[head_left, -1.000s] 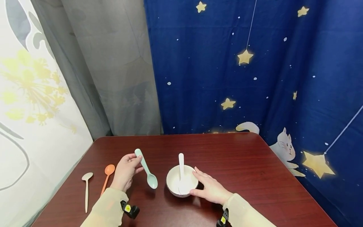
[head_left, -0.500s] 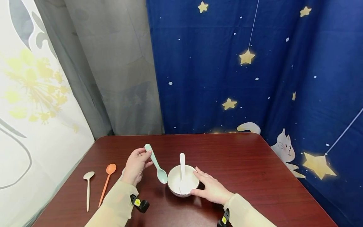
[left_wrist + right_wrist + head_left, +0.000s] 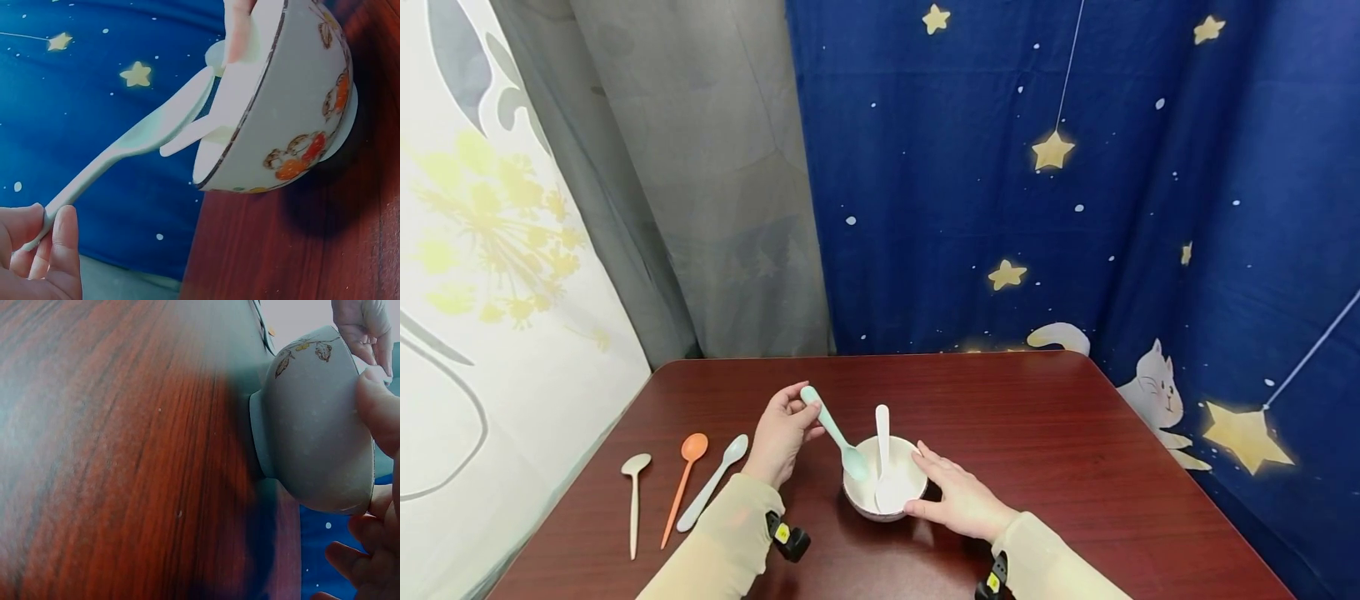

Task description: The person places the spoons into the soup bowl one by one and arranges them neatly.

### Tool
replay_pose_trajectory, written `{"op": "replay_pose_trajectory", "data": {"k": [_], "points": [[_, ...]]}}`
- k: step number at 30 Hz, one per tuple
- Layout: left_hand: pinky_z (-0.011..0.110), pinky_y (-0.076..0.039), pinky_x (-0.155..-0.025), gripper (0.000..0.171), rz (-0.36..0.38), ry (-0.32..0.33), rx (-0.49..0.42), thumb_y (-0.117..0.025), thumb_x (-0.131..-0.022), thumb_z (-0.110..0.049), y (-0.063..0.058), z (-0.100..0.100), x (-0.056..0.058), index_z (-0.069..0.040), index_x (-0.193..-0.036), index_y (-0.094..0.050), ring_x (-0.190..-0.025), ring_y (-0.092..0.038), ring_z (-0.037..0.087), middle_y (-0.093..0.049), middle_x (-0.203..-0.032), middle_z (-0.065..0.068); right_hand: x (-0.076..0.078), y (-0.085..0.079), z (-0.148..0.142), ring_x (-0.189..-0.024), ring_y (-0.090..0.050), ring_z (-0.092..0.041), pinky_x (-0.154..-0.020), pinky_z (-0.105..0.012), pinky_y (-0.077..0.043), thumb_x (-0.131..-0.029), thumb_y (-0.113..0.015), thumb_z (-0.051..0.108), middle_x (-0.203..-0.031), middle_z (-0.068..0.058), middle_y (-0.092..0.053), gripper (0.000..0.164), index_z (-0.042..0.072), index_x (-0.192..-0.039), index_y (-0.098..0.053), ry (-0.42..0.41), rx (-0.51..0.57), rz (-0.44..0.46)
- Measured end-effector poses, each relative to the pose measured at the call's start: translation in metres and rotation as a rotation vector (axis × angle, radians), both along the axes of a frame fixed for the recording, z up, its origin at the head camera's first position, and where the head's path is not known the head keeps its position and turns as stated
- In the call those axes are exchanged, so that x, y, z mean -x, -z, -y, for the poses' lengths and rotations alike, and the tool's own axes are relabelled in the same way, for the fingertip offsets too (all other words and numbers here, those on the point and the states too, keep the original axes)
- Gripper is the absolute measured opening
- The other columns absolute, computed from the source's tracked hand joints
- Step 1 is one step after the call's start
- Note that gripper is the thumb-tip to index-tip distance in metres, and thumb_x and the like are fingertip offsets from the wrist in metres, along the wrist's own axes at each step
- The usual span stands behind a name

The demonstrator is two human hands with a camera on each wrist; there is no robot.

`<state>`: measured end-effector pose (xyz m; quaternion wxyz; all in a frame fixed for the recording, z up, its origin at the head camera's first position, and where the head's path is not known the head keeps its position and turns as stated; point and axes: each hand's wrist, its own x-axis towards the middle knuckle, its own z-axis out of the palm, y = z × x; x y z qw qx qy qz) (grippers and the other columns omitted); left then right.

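Observation:
My left hand [image 3: 781,433] pinches the handle end of a mint-green spoon [image 3: 831,425] between thumb and fingers. The spoon slants down to the right, its scoop over the left rim of a white bowl [image 3: 850,498]. A white spoon [image 3: 882,433] leans inside the bowl, handle rising past the far rim. My right hand [image 3: 958,492] holds the bowl's right side, thumb at the near rim and fingers farther back. In the left wrist view the bowl [image 3: 275,125] shows orange and brown decorations, and the green spoon [image 3: 131,140] overlaps the white one.
Left of my left arm, three spoons lie on the dark red table [image 3: 1037,442]: a cream one [image 3: 634,500], an orange one [image 3: 685,475] and a pale blue one [image 3: 713,483]. A grey curtain [image 3: 722,208] and a blue starry curtain [image 3: 955,192] hang behind the table.
My left hand has moved right with the mint-green spoon, bringing its scoop from beside the bowl to over it. The pale blue spoon has come into view behind the arm. The right hand stays put.

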<state>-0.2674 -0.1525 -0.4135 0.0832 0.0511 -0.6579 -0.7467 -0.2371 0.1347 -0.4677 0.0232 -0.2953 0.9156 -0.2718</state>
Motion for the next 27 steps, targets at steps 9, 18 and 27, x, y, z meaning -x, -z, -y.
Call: {"op": "replay_pose_trajectory", "data": {"k": [9, 18, 27], "points": [[0.028, -0.055, -0.063, 0.04, 0.015, 0.013, 0.062, -0.064, -0.091, -0.002, 0.012, -0.018, 0.007, -0.005, -0.127, -0.048, -0.071, -0.061, 0.016, -0.057, -0.094, 0.011, 0.0, 0.001, 0.0, -0.136, -0.034, -0.036, -0.104, -0.056, -0.034, -0.086, -0.059, 0.062, -0.155, -0.012, -0.028, 0.084, 0.007, -0.146, -0.039, -0.001, 0.004, -0.009], [0.033, -0.055, -0.067, 0.037, 0.034, 0.024, 0.169, -0.065, -0.09, -0.002, 0.024, -0.032, 0.013, -0.007, -0.124, -0.052, -0.075, -0.06, 0.018, -0.059, -0.095, 0.012, 0.001, 0.003, 0.001, -0.137, -0.034, -0.036, -0.103, -0.056, -0.034, -0.086, -0.059, 0.061, -0.155, -0.012, -0.028, 0.084, 0.006, -0.146, -0.039, -0.002, 0.004, -0.017], [0.033, -0.054, -0.068, 0.037, 0.043, 0.045, 0.201, -0.067, -0.089, -0.002, 0.039, -0.039, 0.019, -0.004, -0.123, -0.052, -0.074, -0.059, 0.019, -0.058, -0.092, 0.012, 0.0, 0.004, 0.002, -0.137, -0.034, -0.036, -0.104, -0.056, -0.034, -0.086, -0.06, 0.06, -0.155, -0.013, -0.028, 0.083, 0.006, -0.146, -0.039, 0.001, 0.014, -0.009]]}}
